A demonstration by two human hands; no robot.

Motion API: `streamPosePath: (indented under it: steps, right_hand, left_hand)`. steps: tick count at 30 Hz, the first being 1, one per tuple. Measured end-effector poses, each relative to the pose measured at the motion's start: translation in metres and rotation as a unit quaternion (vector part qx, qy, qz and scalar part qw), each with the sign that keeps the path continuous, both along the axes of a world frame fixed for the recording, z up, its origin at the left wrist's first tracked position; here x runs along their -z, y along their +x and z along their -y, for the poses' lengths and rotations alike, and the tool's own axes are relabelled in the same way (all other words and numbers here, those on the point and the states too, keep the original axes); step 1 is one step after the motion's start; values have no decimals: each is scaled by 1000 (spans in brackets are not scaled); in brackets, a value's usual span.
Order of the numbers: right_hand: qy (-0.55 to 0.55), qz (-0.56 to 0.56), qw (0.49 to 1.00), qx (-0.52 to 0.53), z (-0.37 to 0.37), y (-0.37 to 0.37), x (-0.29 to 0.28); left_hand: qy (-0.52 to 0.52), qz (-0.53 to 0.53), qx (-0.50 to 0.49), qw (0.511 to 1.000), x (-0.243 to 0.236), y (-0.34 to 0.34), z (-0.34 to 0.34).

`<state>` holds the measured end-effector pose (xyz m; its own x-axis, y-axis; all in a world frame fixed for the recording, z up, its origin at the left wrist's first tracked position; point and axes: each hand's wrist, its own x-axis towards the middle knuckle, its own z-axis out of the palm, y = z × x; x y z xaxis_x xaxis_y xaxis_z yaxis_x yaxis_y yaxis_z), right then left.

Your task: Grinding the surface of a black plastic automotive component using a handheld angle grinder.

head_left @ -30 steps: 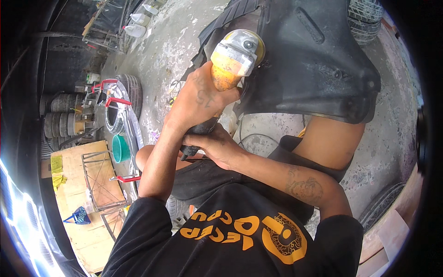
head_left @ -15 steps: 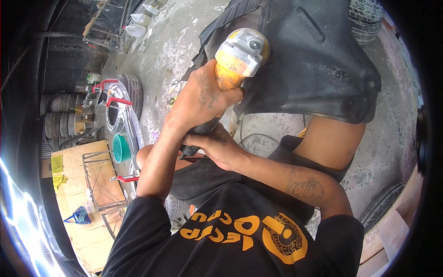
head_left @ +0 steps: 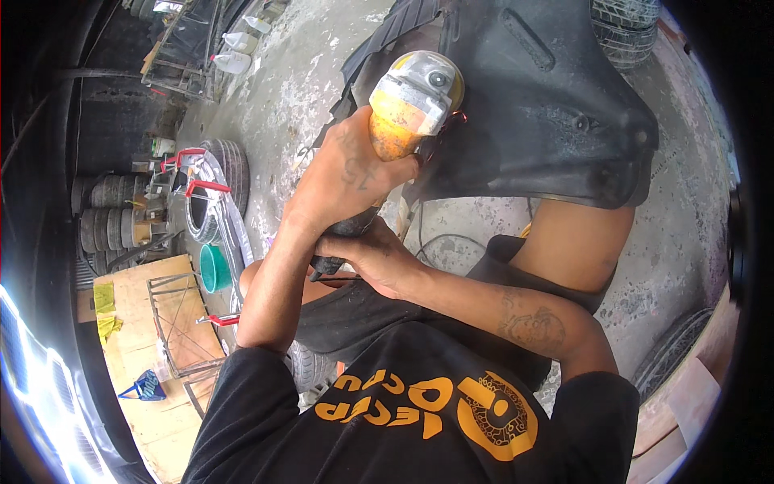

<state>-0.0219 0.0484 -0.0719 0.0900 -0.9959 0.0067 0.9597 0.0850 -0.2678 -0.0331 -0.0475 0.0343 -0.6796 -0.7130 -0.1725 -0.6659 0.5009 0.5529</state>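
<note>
A worn yellow angle grinder (head_left: pixel 395 117) with a silver head is held in front of me in both hands. My left hand (head_left: pixel 343 173) is wrapped round the body just behind the head. Lower down, my right hand (head_left: pixel 383 258) closes round the black rear part, its fingers partly hidden. The head is over the ribbed left side of a large black moulded plastic panel (head_left: pixel 532 105), which rests by my bare knee. The disc's contact with the panel is hidden under the head. A thin reddish streak and faint haze show beside the head.
A dark cord (head_left: pixel 451 238) lies on the stained concrete floor. To the left are a tyre (head_left: pixel 234 161), a long silver part with red-handled clamps, a green bucket (head_left: pixel 214 269) and a wooden board (head_left: pixel 133 323). More tyres (head_left: pixel 625 32) stand at the far right; white jugs (head_left: pixel 234 60) sit far left.
The grinder and panel appear slightly further left in the picture. A reddish streak and light haze now show beside the grinder's head. Both hands keep their grip.
</note>
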Motion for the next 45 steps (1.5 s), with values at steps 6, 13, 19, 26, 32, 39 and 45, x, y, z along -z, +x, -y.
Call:
streamPosePath:
  steps: [6,13,19,26,32,39,45]
  right_hand:
    - [-14,5,999,-41,3,-2,6]
    - [-9,4,998,-60,1,-4,5]
    - [-8,13,998,-65,2,-4,5]
    - [-8,6,998,-54,2,-2,7]
    - [-13,11,998,-58,2,-3,6]
    - [-30,-3,995,-95,3,-4,5]
    - [14,5,998,-66,-6,-3,-7]
  left_hand:
    - [3,-15,11,1000,-2,-2,-2]
    - [4,2,2,1000,-1,-1,0]
    - [6,-7,2,1000,0,-1,0]
    - [13,6,-3,1000,-4,-3,-2]
    - [-8,-8,13,1000,1,0,1]
    - [16,-7,-17,1000,-10,1,-3]
    - [-10,-10,13,1000,-8,3,-3]
